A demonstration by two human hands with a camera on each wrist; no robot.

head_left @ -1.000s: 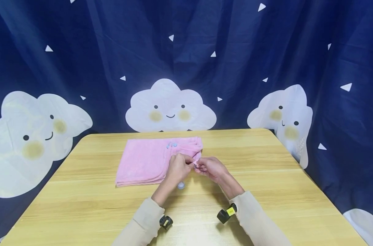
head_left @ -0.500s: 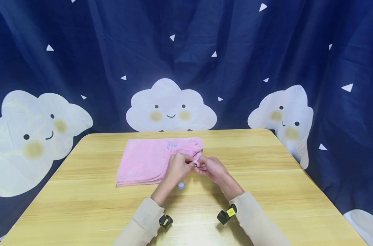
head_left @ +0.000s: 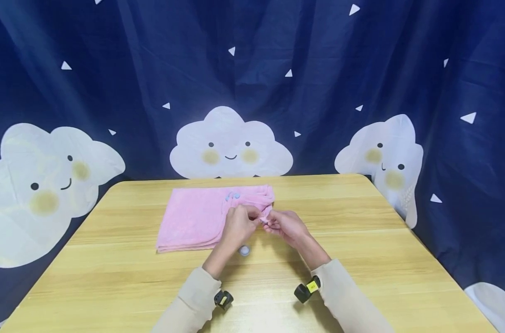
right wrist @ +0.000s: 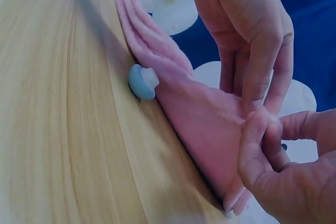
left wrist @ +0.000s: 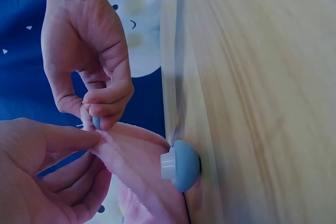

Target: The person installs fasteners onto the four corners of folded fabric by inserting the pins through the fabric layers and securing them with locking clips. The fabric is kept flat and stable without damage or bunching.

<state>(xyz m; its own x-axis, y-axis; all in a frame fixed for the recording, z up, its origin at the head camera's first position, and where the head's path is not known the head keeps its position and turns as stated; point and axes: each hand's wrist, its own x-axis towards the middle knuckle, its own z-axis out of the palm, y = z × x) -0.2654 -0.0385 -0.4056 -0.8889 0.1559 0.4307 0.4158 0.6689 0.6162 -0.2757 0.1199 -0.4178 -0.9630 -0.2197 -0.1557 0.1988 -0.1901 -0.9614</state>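
Note:
A folded pink fleece blanket [head_left: 194, 217] lies on the table, its near right corner raised between both hands. My left hand [head_left: 240, 226] pinches this corner between thumb and fingers. My right hand [head_left: 289, 227] faces it, fingertips holding a small blue piece [left wrist: 96, 122] against the cloth edge. Beside it, a thin pin-like tip [left wrist: 80, 126] shows in the left wrist view; the fingers hide most of the piece. Close to the left wrist, a blue mushroom-shaped cap [left wrist: 186, 165] with a pale stem rests on the table.
Several small blue pieces [head_left: 232, 196] sit on the blanket's far right part. The wooden table [head_left: 360, 259] runs back to a dark blue curtain [head_left: 319, 83] with cloud prints. Black wrist cameras [head_left: 306, 291] are worn at the cuffs.
Both hands stay at the blanket corner with slight fingertip shifts. The left hand has moved a little up and left, and the dark piece between the hands shows less now.

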